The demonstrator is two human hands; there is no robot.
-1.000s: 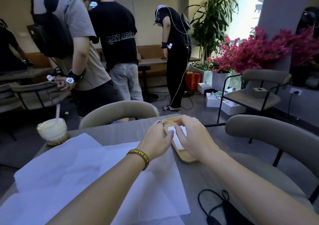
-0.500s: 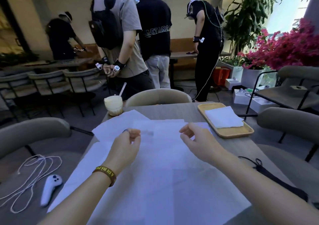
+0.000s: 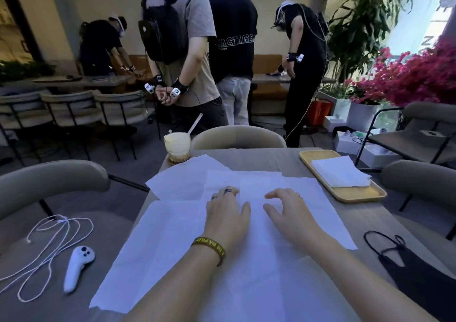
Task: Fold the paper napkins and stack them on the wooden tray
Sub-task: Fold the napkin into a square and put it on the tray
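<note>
Several unfolded white paper napkins point(image 3: 170, 247) lie overlapping across the grey table point(image 3: 385, 225). My left hand point(image 3: 227, 213) and my right hand point(image 3: 288, 213) rest side by side on the topmost sheet point(image 3: 249, 181), fingers bent with the tips pressing the paper. Neither hand grips an edge. The wooden tray point(image 3: 350, 194) sits at the table's far right. One folded napkin point(image 3: 340, 171) lies on it, apart from both hands.
A glass with a creamy drink and straw point(image 3: 177, 146) stands at the far left corner. A black face mask point(image 3: 417, 270) lies at the near right. On the left chair seat lie a white controller point(image 3: 76, 267) and a white cable point(image 3: 49, 242). Several people stand beyond the table.
Both hands left the folded napkin on the tray, moved left to the unfolded sheets, pinched one up, and now lie lowered flat on it.
</note>
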